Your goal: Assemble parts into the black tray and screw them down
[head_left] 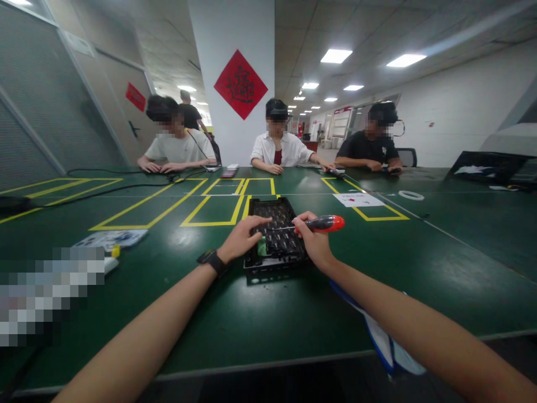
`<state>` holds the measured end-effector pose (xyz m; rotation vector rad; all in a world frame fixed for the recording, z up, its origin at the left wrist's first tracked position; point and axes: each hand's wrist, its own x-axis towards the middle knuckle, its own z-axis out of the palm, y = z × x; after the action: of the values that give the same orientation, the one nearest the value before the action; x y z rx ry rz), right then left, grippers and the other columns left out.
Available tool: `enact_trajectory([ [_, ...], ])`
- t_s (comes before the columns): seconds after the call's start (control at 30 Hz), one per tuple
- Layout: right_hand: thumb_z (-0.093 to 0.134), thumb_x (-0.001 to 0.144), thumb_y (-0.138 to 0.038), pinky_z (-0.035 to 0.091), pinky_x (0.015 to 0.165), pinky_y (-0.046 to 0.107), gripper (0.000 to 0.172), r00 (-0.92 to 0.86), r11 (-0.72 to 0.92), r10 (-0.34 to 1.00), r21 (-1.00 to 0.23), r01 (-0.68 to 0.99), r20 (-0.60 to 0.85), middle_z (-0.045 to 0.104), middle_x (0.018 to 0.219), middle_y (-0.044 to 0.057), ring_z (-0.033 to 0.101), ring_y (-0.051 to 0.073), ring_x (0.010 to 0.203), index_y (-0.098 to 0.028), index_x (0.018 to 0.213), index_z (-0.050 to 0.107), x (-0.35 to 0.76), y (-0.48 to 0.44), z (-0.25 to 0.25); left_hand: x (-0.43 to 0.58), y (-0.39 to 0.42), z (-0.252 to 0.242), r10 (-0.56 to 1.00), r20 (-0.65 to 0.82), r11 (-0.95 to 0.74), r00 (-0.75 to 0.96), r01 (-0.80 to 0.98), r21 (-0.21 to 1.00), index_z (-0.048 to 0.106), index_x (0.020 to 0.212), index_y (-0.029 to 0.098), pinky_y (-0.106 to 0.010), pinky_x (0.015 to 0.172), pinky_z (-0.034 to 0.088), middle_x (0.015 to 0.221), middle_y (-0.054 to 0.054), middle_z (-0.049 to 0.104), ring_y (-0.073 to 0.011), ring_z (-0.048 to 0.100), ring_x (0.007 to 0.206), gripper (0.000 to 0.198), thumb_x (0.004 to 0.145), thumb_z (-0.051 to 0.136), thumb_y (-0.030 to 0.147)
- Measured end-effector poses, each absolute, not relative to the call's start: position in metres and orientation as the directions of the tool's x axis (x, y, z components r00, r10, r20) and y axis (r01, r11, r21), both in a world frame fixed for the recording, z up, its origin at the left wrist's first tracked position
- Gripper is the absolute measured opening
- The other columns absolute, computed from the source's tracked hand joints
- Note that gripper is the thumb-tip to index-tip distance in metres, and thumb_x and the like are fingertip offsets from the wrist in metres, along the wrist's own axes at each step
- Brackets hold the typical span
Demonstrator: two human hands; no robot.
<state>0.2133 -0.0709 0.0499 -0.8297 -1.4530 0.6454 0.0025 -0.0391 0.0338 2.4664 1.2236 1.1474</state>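
Note:
A black plastic casing (277, 262) lies on the green table in front of me. Inside it sits a black panel with rows of small shiny marks, and a bit of green circuit board (262, 246) shows at its near left. My right hand (312, 240) grips a screwdriver (325, 224) with a red and black handle, held nearly level. Its thin shaft points left across the panel; whether the tip touches anything is too small to tell. My left hand (243, 235) rests at the casing's left side, thumb and forefinger apart, with the forefinger reaching over the panel near the shaft.
Yellow tape marks rectangles on the green table (188, 313). A white paper sheet (358, 200) and a tape roll (411, 195) lie at right. A flat printed packet (111, 238) is at left. Blue-white cloth (390, 344) hangs by the front edge. Three people sit opposite.

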Motion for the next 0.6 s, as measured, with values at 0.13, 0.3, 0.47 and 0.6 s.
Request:
enact_trajectory([
  [0.13, 0.053, 0.078, -0.037, 0.038, 0.061, 0.025, 0.019, 0.033, 0.575, 0.813, -0.811, 0.103, 0.581, 0.05, 0.06, -0.004, 0.046, 0.01, 0.056, -0.02, 0.071, 0.055, 0.2136, -0.0686, 0.0476, 0.0066, -0.0468, 0.0371, 0.79, 0.466, -0.614, 0.4, 0.517, 0.597, 0.065, 0.101, 0.017, -0.03, 0.079, 0.047, 0.092, -0.005, 0.068, -0.0161, 0.06, 0.081, 0.03, 0.077, 0.054, 0.031],
  [0.3, 0.052, 0.078, -0.037, 0.037, 0.059, 0.024, 0.019, 0.021, 0.56, 0.827, -0.826, 0.068, 0.562, 0.049, 0.059, -0.004, 0.045, 0.01, 0.055, -0.019, 0.07, 0.055, 0.2134, -0.0683, 0.0473, 0.0063, -0.0439, 0.0336, 0.826, 0.438, -0.563, 0.354, 0.523, 0.64, 0.068, 0.093, 0.016, -0.03, 0.076, 0.047, 0.088, -0.006, 0.069, -0.0165, 0.061, 0.078, 0.028, 0.076, 0.057, 0.035],
  [0.47, 0.053, 0.076, -0.036, 0.037, 0.055, 0.024, 0.019, 0.058, 0.524, 0.849, -0.851, 0.033, 0.525, 0.05, 0.058, -0.003, 0.046, 0.01, 0.054, -0.018, 0.07, 0.056, 0.2129, -0.0653, 0.0456, 0.0062, -0.0408, 0.0309, 0.829, 0.445, -0.559, 0.338, 0.511, 0.653, 0.067, 0.093, 0.016, -0.029, 0.076, 0.047, 0.087, -0.006, 0.069, -0.0158, 0.062, 0.078, 0.025, 0.077, 0.056, 0.032],
  [0.6, 0.053, 0.074, -0.032, 0.035, 0.051, 0.023, 0.017, 0.113, 0.495, 0.863, -0.869, -0.003, 0.492, 0.048, 0.054, -0.003, 0.044, 0.009, 0.051, -0.017, 0.066, 0.056, 0.213, -0.0623, 0.0439, 0.0071, -0.0403, 0.0314, 0.843, 0.412, -0.537, 0.345, 0.514, 0.668, 0.066, 0.094, 0.015, -0.03, 0.075, 0.048, 0.085, -0.006, 0.068, -0.0157, 0.061, 0.077, 0.024, 0.078, 0.054, 0.029],
])
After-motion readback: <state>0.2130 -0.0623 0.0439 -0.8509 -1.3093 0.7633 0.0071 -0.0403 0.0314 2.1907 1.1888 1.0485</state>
